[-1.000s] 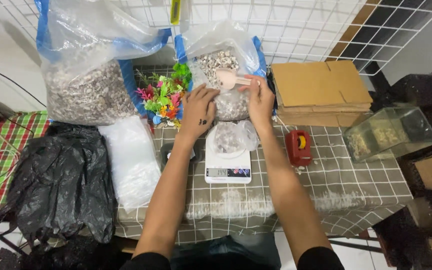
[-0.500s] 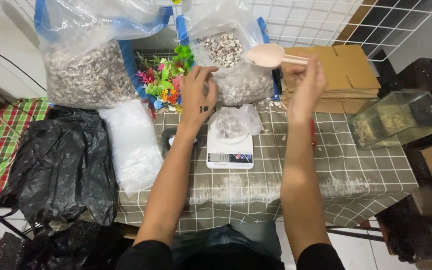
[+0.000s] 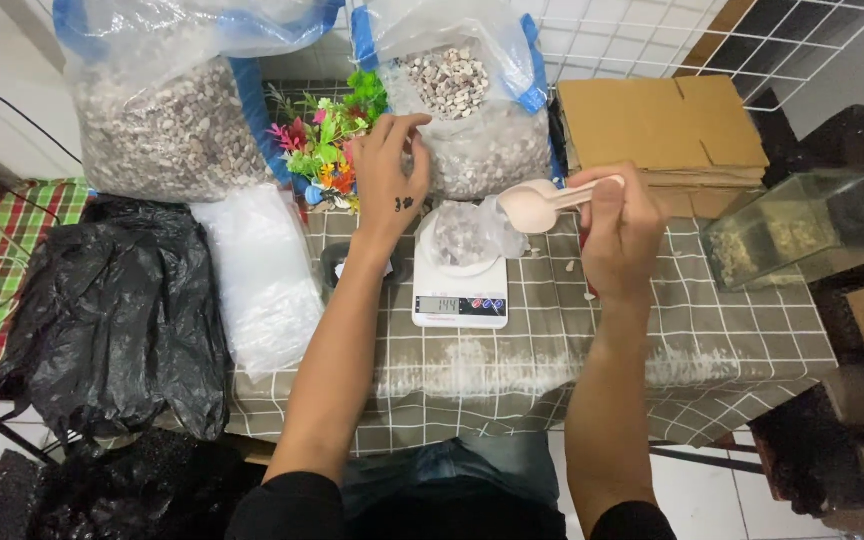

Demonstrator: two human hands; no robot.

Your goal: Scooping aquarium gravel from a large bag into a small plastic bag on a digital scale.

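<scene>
Checked grey cloth over the table point(image 3: 552, 370), with most things crowded along the far edge. Far left, a big clear sack of mixed pebbles point(image 3: 167, 125), blue-trimmed, standing upright. Just right of centre at the far edge, a second gravel sack point(image 3: 462, 100), mouth open toward the camera. Between the two sacks, bright plastic plants point(image 3: 322, 150). Near left, a crumpled black plastic bag point(image 3: 102, 310) hanging over the table's edge; beside it to the right, a white translucent bag point(image 3: 262, 270). Far right, a stack of flattened cardboard point(image 3: 667, 125); right of that, a small glass tank point(image 3: 802, 230) tilted on its side. Centre, a white digital scale point(image 3: 460, 295) carrying a small clear bag of pebbles point(image 3: 462, 235). Left hand point(image 3: 390, 175) raised at the open sack's mouth, fingers spread, holding nothing visible. Right hand point(image 3: 620, 235) closed around the handle of a pale pink scoop point(image 3: 542, 205), bowl just right of the small bag above the scale.
</scene>
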